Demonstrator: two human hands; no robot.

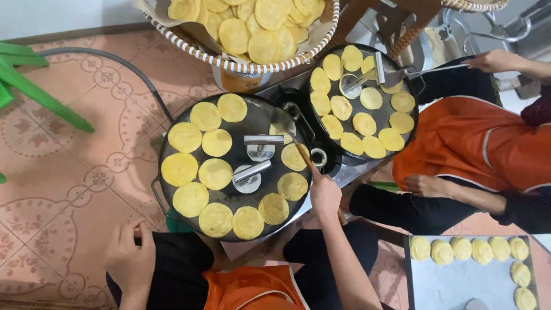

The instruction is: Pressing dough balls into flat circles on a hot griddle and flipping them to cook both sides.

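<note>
- Griddles come first as the biggest hazard: the near round black griddle (pixel 261 117) carries a ring of flat yellow dough discs (pixel 215 174) and two metal presses (pixel 252 172), and the right hand works directly over it. In my judgement a wrist dipping lower could brush the hot plate or knock a press onto a disc.
- Far griddle (pixel 410 123), just beside the near one, is tended by a co-worker in an orange apron whose hand (pixel 493 60) holds a metal spatula (pixel 390 74) over more discs; two people reaching across adjoining pans could well bump tools.
- Basket (pixel 229 60) heaped with cooked discs sits on a container at the griddles' upper edge; it looks liable to tip toward the pans if jostled.
- Tray (pixel 459 281) with pale raw dough rounds (pixel 442 251) lies on the floor by the wearer's right knee, apart from the stove and easy to kick.
- Right hand (pixel 325 195) is closed around a wooden-handled tool (pixel 307 161), fingers wrapped fully about the handle, its tip reaching a disc near the griddle's right rim. A loose grip could let the tool drag or tear that disc.
- Left hand (pixel 131 258) rests on the wearer's dark-clothed knee, fingers loosely curled and holding nothing, near the griddle's lower left rim but clear of it.
</note>
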